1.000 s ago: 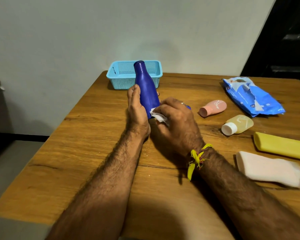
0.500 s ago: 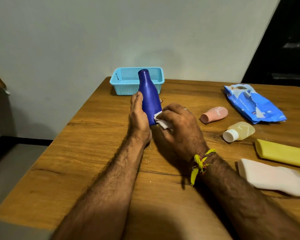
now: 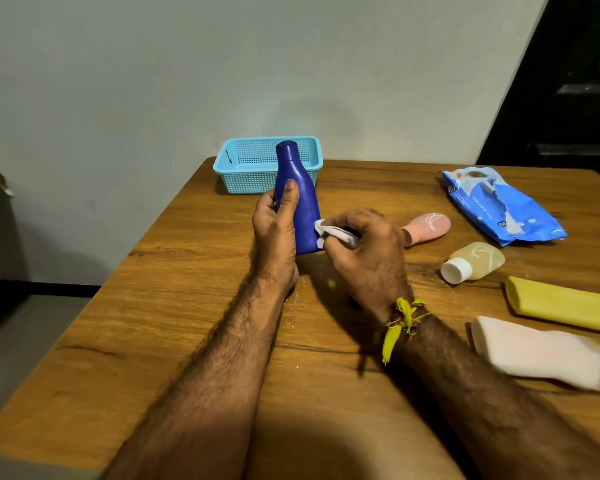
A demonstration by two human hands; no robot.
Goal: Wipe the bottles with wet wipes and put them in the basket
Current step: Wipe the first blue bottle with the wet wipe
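L hand [image 3: 274,226] grips blue bottle [image 3: 300,202], R hand [image 3: 364,251] pinches wipe [image 3: 336,233]

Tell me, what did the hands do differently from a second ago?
The left hand shifted its grip on the blue bottle, thumb now across the front. The right hand kept rubbing the wet wipe low on its side. The basket and the other bottles stayed put.

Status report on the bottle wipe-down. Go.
Left hand grips upright dark blue plastic bottle. Right hand pinches crumpled white wet wipe against its base. Light blue mesh basket behind, path open.
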